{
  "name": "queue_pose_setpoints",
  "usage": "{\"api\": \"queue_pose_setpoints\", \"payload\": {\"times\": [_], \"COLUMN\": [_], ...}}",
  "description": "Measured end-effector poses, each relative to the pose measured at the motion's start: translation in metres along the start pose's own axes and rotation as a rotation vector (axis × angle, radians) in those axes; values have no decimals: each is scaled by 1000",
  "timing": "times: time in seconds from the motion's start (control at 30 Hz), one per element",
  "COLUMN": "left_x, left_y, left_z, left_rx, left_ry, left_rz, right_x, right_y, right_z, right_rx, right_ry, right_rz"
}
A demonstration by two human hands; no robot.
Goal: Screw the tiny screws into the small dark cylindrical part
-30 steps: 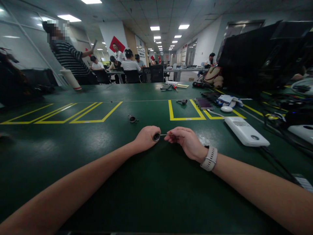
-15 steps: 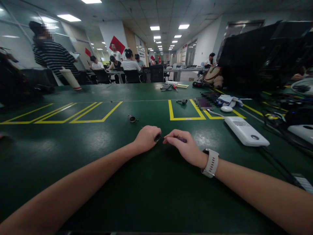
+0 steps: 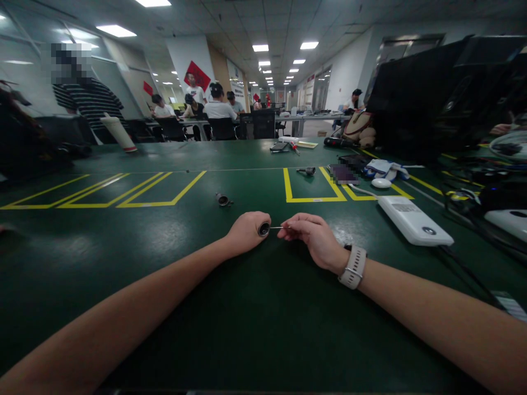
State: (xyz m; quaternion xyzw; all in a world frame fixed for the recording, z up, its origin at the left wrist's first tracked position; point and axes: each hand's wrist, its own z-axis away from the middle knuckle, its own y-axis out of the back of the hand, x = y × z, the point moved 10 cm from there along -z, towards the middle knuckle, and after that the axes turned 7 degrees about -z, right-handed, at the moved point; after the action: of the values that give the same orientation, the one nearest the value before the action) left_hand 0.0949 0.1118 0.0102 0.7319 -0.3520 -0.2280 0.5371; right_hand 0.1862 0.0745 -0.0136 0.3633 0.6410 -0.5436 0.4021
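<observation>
My left hand [image 3: 247,233] is wrapped round a dark metal cup-shaped part [image 3: 264,229], its round hollow end facing me and to the right. To the right of it, my right hand [image 3: 310,236] pinches a screwdriver [image 3: 278,227], whose thin shaft points left to the rim of the part. Fingers hide the screwdriver's handle, and I cannot tell whether the tip touches. Beyond my left hand a similar hollow metal part [image 3: 223,199] lies on the green table [image 3: 263,318]. Another metal part [image 3: 307,171] rests inside a yellow taped outline [image 3: 316,199].
On the right lie a white power bank [image 3: 415,220] with cables, a white oval object [image 3: 381,183], and a glove [image 3: 387,169]. Farther back are a red screwdriver-like tool [image 3: 295,147] and a black monitor [image 3: 436,104]. A tumbler [image 3: 118,133] stands at the far left.
My right hand has turned, so the screwdriver's handle, visible before, is hidden and its shaft lies more level. The part's opening in my left hand shows more fully.
</observation>
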Motion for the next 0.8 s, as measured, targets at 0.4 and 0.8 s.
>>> {"api": "queue_pose_setpoints", "payload": {"times": [0.4,0.8], "left_x": [-2,-3], "left_y": [1,2], "left_z": [0,-1], "left_rx": [-9,4], "left_ry": [36,49], "left_rz": [-35,-39], "right_x": [-4,-15], "right_y": [2,-20], "right_z": [1,9], "right_rx": [-4,-130], "right_ry": [50,146], "right_rz": [26,389]}}
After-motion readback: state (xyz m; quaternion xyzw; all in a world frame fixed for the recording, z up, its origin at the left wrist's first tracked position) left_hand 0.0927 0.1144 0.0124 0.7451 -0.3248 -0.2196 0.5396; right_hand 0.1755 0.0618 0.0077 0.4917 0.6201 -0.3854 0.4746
